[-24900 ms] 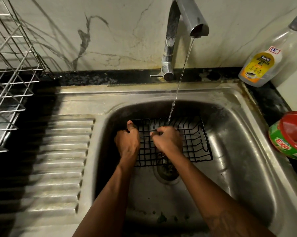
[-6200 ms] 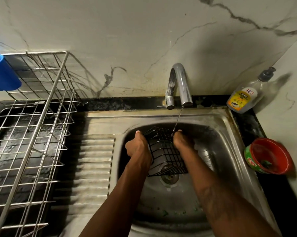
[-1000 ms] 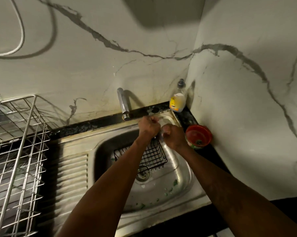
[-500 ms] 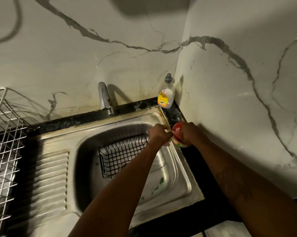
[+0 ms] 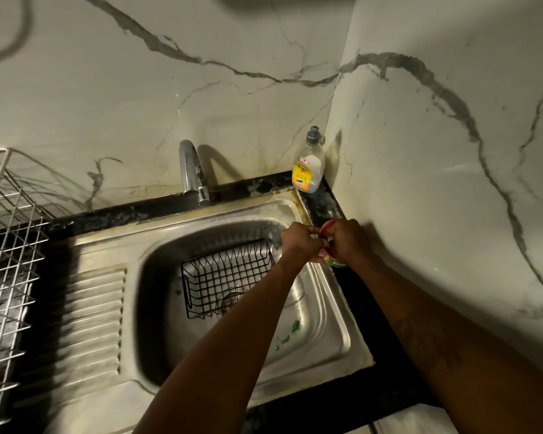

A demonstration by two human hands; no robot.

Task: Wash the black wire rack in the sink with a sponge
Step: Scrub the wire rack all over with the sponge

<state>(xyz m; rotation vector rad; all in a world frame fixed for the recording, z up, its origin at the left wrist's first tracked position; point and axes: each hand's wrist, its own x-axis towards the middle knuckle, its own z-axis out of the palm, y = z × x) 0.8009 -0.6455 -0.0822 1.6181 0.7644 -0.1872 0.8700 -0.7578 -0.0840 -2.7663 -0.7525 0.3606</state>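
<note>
Soap-pickup step: R hand (image 5: 348,241) grips red tub (image 5: 334,261), L hand (image 5: 299,242) prob. pinches its rim. Next: bring sponge (unseen) to rack (image 5: 229,277), left of hands.

**Colours and patterns at the sink**

We note a black grid rack (image 5: 229,277) in the silver sink (image 5: 332,296), green flecks (image 5: 295,325) on its floor. Walls (image 5: 138,89) are white, grey-veined marble. Counter (image 5: 321,198) is speckled black. The bottle (image 5: 307,170) wears a yellow-orange label; the tub (image 5: 334,262) is red, green-banded.
</note>
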